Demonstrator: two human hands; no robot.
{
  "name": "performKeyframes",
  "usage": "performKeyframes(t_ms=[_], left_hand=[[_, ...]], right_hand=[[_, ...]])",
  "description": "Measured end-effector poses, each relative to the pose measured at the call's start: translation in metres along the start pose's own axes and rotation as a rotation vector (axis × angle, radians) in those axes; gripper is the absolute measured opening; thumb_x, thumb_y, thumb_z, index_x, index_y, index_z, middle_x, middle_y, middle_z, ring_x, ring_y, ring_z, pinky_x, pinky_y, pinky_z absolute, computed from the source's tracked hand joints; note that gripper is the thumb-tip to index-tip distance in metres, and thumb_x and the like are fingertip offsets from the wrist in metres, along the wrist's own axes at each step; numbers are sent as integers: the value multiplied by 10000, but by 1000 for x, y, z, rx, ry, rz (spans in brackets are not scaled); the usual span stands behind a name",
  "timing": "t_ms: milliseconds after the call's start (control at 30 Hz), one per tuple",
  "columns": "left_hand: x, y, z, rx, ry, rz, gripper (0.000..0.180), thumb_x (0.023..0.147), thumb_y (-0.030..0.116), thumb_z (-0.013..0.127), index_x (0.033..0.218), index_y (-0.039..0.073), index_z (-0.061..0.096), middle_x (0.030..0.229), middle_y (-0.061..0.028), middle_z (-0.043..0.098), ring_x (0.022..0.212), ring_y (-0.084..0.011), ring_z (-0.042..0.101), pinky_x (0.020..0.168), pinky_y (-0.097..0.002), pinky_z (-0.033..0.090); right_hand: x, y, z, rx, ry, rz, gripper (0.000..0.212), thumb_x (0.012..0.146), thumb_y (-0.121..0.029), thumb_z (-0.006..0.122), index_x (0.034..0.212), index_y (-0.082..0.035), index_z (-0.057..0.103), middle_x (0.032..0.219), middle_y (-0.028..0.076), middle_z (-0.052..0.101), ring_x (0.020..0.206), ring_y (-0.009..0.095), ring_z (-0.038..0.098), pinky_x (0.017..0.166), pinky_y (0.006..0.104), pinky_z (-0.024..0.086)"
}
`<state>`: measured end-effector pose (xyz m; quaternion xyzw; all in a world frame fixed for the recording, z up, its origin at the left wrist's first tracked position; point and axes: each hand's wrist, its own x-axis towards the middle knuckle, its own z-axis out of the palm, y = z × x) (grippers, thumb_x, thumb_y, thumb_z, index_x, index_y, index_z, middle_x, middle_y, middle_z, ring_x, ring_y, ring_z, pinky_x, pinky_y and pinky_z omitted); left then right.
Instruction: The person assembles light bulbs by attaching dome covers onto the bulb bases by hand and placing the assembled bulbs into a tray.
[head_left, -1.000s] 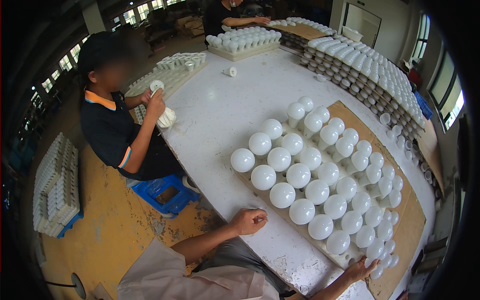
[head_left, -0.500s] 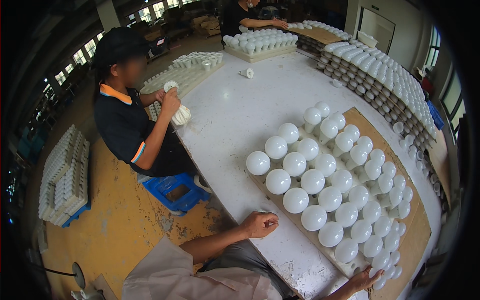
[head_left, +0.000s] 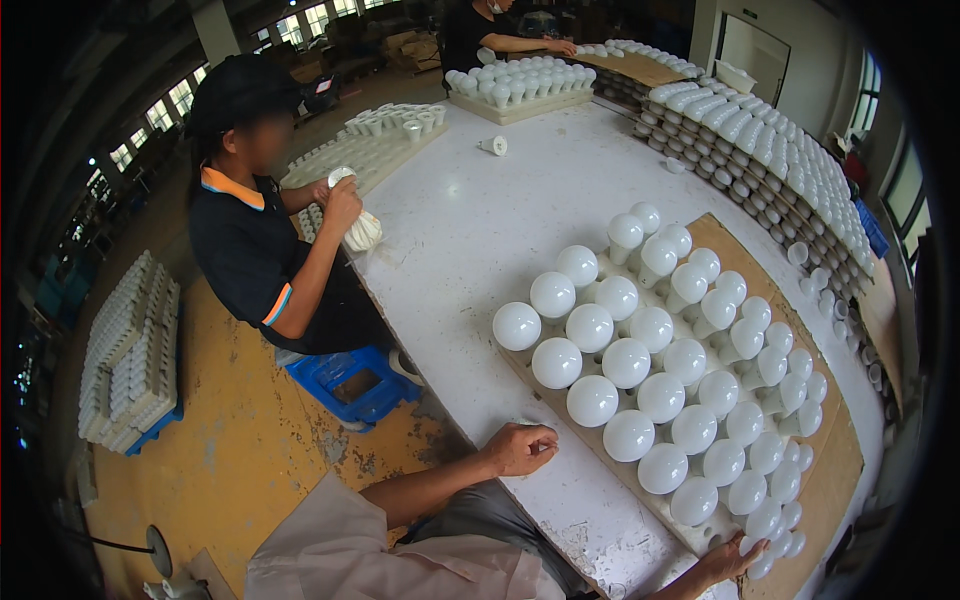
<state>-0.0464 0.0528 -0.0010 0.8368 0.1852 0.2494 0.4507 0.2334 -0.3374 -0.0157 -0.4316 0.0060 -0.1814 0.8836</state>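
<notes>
A tray (head_left: 570, 415) full of white round-headed light bulbs (head_left: 627, 436) stands before me, its bulbs upright in rows. My left hand (head_left: 520, 449) rests at the table's near edge, left of the tray, with its fingers curled into a loose fist. Nothing shows inside that fist. At the tray's near right corner, my right hand (head_left: 725, 562) has its fingers closed round a light bulb (head_left: 759, 566) in the last row. Part of the grip is hidden behind the bulbs.
Brown cardboard (head_left: 835, 455) lies under the tray on the white table (head_left: 440, 270). A co-worker (head_left: 245, 220) on the left handles a white lamp part (head_left: 342, 175). One loose part (head_left: 493, 146) lies farther off. Stacked bulb trays (head_left: 760, 150) line the right. A blue stool (head_left: 350, 385) stands below.
My two hands and the tray stay practically where they were. The co-worker on the left has tilted the white lamp part, so its face shows less.
</notes>
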Motion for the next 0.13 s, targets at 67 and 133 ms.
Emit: performKeyframes(t_ms=[67,133], left_hand=[[0,0,-1,9,-6,-6,147,789,110,697,902,37,638,774,-92,690,695,-173,686,589,-272,552],[0,1,-1,34,-10,13,146,792,110,694,907,40,638,780,-90,693,701,-174,689,591,-273,554]], right_hand=[[1,3,-5,-41,0,-12,529,883,-265,607,1295,22,440,1418,146,341,1263,283,369,1011,443,343],[3,7,-12,-107,-27,-39,499,891,-262,606,1309,-39,452,1429,141,326,1288,301,343,1027,456,331]])
